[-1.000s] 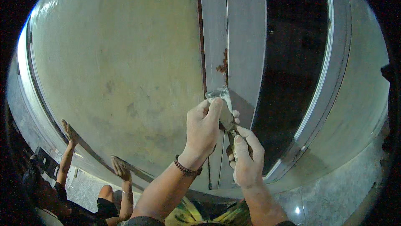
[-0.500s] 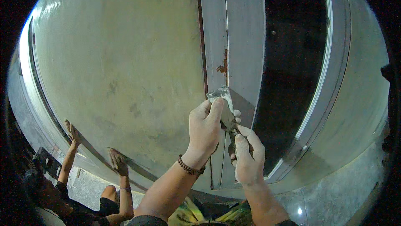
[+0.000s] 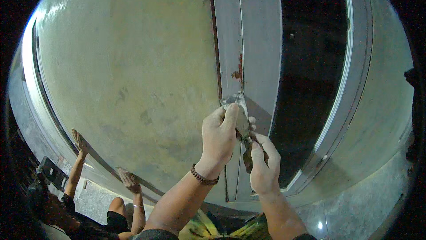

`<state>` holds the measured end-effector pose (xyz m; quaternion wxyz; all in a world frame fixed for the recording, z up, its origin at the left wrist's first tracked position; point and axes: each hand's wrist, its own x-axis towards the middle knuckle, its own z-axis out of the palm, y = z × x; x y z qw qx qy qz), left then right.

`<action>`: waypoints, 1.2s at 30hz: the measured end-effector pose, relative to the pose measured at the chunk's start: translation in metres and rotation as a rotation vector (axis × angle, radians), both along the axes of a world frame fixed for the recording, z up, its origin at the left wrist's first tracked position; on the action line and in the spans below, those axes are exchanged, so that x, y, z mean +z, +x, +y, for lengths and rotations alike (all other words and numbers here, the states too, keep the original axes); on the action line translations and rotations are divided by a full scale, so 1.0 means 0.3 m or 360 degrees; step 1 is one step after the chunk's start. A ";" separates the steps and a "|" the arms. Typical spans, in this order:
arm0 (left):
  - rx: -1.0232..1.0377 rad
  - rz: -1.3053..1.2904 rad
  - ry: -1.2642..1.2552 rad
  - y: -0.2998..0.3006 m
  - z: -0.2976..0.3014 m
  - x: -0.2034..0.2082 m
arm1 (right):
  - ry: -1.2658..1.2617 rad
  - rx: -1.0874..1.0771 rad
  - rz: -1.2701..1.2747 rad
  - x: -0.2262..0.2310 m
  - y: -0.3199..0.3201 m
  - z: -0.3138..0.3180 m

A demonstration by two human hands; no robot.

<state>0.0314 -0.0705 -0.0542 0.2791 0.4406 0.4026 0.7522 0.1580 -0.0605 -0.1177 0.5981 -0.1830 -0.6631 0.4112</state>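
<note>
A putty knife point(image 3: 242, 123), smeared with whitish-grey paste, slants across in front of the grey door frame. My right hand point(image 3: 265, 166) is closed round its dark handle. My left hand point(image 3: 216, 138) pinches the wide blade end, thumb pressed on it; whether a second thin blade lies there I cannot tell. Both hands are dusted white. Just above the blade, a reddish-brown chipped patch point(image 3: 238, 72) shows beside the seam of the frame.
A broad greenish-grey wall point(image 3: 133, 53) fills the left. A dark opening point(image 3: 310, 62) lies right of the frame point(image 3: 261, 35). At lower left, a person point(image 3: 53, 213) holds both hands against the wall's lower edge. Grey floor point(image 3: 355, 213) shows at lower right.
My two hands keep the same grip on the putty knife and have hardly moved. The view shifts slightly. The other person's nearer hand has moved a little to the right.
</note>
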 end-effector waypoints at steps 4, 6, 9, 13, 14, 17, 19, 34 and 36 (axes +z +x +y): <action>0.0051 0.0092 0.0011 -0.022 0.002 0.016 | -0.0254 0.0026 -0.0076 0.012 -0.031 0.007; 0.0002 0.0041 0.0046 -0.037 -0.001 0.024 | -0.0006 0.0027 0.0004 0.019 -0.046 0.007; -0.0009 0.0027 0.0117 -0.045 -0.017 0.038 | -0.0013 0.0012 -0.0043 0.039 -0.050 -0.017; 0.0056 -0.0102 -0.0252 -0.024 -0.063 0.078 | 0.0026 -0.0017 -0.0011 0.100 -0.067 -0.051; 0.0064 -0.0015 -0.0191 -0.045 -0.066 0.109 | -0.0092 -0.0033 -0.0071 0.119 -0.082 -0.056; -0.0014 -0.0016 0.0207 -0.079 -0.077 0.157 | 0.0112 0.0017 0.0107 0.145 -0.122 -0.042; -0.0021 0.0007 0.0015 -0.093 -0.102 0.148 | 0.0043 0.0000 0.0050 0.129 -0.129 -0.053; -0.0062 0.0124 -0.0013 -0.041 0.001 -0.007 | -0.0050 0.0075 0.0138 -0.002 -0.069 0.007; -0.0013 0.0275 -0.0066 -0.049 -0.010 -0.017 | 0.0012 -0.0024 0.0090 -0.013 -0.061 0.001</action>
